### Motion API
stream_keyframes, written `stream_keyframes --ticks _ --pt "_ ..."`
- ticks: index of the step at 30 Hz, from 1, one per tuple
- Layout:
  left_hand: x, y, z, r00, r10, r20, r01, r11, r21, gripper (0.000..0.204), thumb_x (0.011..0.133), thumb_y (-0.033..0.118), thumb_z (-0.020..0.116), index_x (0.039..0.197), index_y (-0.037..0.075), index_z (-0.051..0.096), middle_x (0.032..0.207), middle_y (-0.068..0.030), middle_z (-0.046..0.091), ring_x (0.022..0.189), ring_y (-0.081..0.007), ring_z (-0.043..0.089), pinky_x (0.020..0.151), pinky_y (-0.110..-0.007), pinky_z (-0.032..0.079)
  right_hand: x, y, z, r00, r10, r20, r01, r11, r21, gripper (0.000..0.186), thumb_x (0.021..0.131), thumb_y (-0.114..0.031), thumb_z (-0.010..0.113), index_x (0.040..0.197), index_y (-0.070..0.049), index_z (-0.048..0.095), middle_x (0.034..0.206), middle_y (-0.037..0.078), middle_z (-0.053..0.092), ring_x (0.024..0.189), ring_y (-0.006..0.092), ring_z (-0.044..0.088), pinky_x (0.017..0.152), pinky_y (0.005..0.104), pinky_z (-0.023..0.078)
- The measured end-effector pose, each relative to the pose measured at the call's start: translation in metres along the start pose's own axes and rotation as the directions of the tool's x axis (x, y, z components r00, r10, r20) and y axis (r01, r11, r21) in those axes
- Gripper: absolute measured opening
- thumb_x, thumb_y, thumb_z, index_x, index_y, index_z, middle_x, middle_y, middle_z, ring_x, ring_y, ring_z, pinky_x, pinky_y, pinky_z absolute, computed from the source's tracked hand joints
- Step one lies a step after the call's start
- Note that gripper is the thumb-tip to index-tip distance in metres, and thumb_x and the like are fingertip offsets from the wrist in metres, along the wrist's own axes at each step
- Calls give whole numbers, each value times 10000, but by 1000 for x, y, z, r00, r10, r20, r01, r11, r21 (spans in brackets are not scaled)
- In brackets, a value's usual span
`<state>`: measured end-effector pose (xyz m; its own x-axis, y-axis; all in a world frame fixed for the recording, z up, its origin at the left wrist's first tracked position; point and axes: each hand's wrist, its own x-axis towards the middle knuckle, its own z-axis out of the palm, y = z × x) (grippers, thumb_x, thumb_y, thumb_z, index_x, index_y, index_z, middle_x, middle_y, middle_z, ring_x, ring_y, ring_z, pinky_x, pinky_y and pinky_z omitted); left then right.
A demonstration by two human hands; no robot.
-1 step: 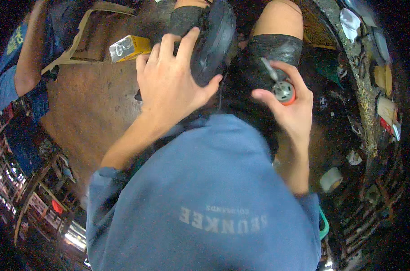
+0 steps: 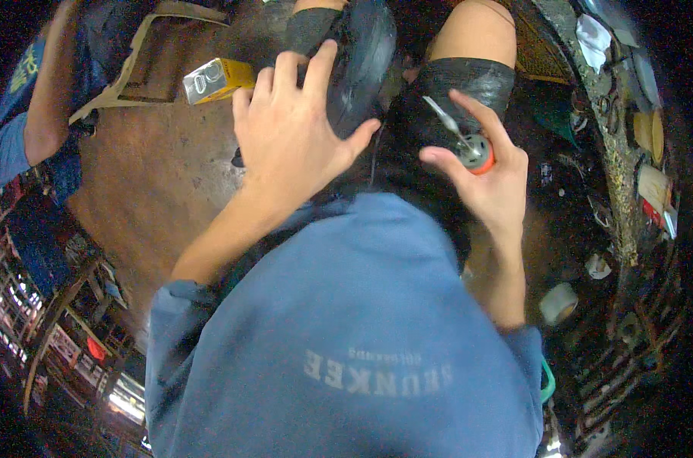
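Note:
My left hand (image 2: 285, 137) is spread wide, fingers apart, at the left side of a long, curved, glossy black thing (image 2: 365, 65). Its fingertips and thumb seem to touch that black surface; I cannot tell its kind. In my right hand (image 2: 499, 175) is a tool (image 2: 476, 155) with a round, slotted grey end, an orange-red rim and a thin pale metal shaft. The shaft points up and left, away from my palm. My thumb and fingers curve around the round body, with the index finger stretched out above my dark-covered right thigh. The far side of this grip is hidden.
A yellow and silver box (image 2: 218, 80) stands on the brown floor (image 2: 133, 179) left of my left hand. Another person's arm (image 2: 53, 99) shows at upper left. A rough ledge (image 2: 613, 160) with scraps runs along the right, near a pale roll (image 2: 560, 304).
The tool has turned in my right hand, its shaft leaning further up and left. My right index finger has straightened. My left hand has shifted slightly up and right.

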<state>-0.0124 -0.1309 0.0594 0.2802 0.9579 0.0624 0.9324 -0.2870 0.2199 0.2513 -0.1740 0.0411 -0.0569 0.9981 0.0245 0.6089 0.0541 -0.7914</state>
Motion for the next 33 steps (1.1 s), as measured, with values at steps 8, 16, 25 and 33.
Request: stream_keyframes --ticks 8,16,25,33 --pt "38 -20 5 992 25 121 -3 984 -177 355 1060 419 685 1242 133 790 1010 -107 725 993 -353 732 801 -486 602 16 -2 3 955 198 219 -105 921 -375 748 860 -515 920 1527 -277 679 1040 233 815 938 397 811 810 446 632" --pt "58 -17 7 953 -27 301 136 928 -346 375 983 352 818 1184 65 683 1135 -196 689 1131 -415 684 952 -474 538 18 -4 11 952 237 195 -109 854 -509 687 889 -601 857 1493 -310 704 932 213 802 827 429 789 739 492 633" --pt "62 -22 6 941 -33 338 170 907 -385 435 962 377 849 1201 65 664 1167 -201 716 1128 -415 699 955 -460 548 18 0 21 966 164 198 -26 828 -561 681 938 -689 747 1494 -299 690 796 162 750 634 393 753 572 511 618" --pt "62 -34 27 972 73 222 36 892 -452 425 959 350 862 1189 54 662 1151 -196 727 1123 -391 710 956 -443 554 19 1 25 966 172 194 -32 820 -571 677 946 -691 738 1495 -297 689 785 166 742 626 398 752 557 519 616"
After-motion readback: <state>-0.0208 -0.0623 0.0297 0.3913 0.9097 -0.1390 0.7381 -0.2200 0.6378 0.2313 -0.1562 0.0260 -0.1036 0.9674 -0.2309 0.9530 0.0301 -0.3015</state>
